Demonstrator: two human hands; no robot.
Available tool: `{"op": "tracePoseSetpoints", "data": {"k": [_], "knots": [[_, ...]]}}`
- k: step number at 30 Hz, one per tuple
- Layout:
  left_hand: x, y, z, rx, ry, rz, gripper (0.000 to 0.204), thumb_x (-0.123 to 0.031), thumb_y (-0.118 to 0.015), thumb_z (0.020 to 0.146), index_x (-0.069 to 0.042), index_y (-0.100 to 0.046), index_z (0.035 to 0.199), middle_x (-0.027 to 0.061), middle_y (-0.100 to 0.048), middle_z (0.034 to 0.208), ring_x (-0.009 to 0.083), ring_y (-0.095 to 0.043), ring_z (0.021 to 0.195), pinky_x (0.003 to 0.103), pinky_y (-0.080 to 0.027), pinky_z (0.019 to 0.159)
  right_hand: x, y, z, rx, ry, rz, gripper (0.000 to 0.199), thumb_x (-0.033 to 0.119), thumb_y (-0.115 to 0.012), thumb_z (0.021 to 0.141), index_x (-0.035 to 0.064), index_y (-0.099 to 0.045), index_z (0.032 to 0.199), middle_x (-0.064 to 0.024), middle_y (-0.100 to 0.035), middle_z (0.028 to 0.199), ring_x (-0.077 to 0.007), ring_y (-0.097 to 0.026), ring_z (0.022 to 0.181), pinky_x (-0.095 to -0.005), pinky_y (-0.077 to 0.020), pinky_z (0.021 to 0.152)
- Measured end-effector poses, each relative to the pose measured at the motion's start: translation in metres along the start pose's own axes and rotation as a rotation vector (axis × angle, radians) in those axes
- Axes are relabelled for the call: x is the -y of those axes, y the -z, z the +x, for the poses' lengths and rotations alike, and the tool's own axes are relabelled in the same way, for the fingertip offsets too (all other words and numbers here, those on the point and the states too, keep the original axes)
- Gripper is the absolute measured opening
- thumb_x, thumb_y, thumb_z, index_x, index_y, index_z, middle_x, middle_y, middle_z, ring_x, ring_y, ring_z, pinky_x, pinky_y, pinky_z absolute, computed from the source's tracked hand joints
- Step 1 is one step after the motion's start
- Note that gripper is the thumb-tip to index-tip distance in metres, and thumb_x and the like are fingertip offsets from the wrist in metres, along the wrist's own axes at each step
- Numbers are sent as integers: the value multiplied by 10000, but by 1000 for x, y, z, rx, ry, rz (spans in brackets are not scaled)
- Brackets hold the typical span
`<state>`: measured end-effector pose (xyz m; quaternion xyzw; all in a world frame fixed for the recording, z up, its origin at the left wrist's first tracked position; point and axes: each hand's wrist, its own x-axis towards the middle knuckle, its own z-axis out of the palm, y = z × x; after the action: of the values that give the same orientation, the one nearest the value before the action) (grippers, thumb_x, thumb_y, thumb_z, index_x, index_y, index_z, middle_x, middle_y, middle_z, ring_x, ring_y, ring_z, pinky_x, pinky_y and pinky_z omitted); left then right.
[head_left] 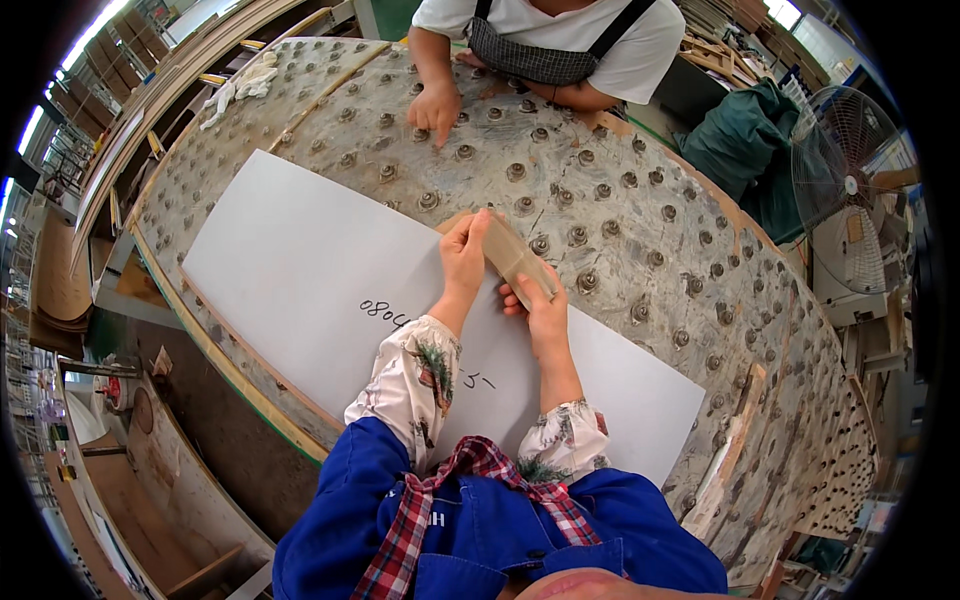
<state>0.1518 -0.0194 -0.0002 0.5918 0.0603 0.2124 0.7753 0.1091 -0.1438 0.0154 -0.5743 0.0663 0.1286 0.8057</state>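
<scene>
Two bare hands, one tan strip, held above a large white sheet.
Left hand (463, 262) pinches the upper end of the tan strip (512, 252) between closed fingertips; right hand (543, 310) has its lower end, thumb on top, fingers curled beneath. Neither grip gapes. Strip sits over the far long edge of the white sheet (300, 240), which lies slantwise along the near edge of the stud-covered worktop (622, 285); cannot tell whether strip touches sheet. Material unclear, tape or paper perhaps. Co-worker's hand (436, 110) rests at the worktop's far edge. Step in hand, by my reading: two-handed handling of the strip. Next move likely calls for steady control of both ends.
</scene>
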Motion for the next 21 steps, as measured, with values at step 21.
{"op": "tracePoseSetpoints", "data": {"k": [21], "knots": [[19, -2, 3, -125, -78, -56, 156, -147, -607, 846, -18, -646, 767, -17, -587, 686, 59, -499, 625, 235, -420, 555, -13, 10, 9, 81, 77, 2, 363, 180, -578, 844, 19, -459, 1146, -83, -593, 749, -112, -546, 566, -225, -463, 491]]}}
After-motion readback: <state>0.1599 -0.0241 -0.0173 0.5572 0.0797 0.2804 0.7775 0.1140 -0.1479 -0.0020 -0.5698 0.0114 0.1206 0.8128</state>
